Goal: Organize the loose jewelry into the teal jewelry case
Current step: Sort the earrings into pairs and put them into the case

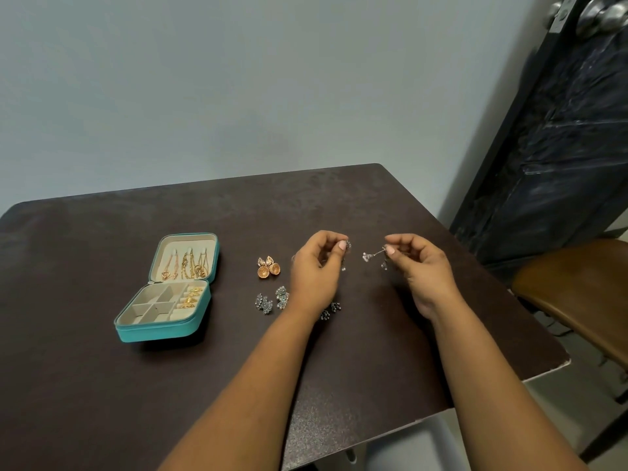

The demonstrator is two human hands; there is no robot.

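The teal jewelry case [154, 329] lies open at the left of the dark table [102, 385], with gold chains hung in its lid and gold rings in its roll slots. My left hand [316, 270] pinches a small silver earring [346, 248] above the table. My right hand [419, 266] pinches a matching silver earring [372, 254] with pale beads. Loose on the table lie a gold jhumka pair [268, 266], two silver fan earrings [272, 299] and a small dark silver pair [331, 311] partly hidden by my left wrist.
A wooden chair seat [577, 300] stands off the table's right edge. A dark door [560, 147] with a metal knob is behind it. The wall runs along the table's far edge.
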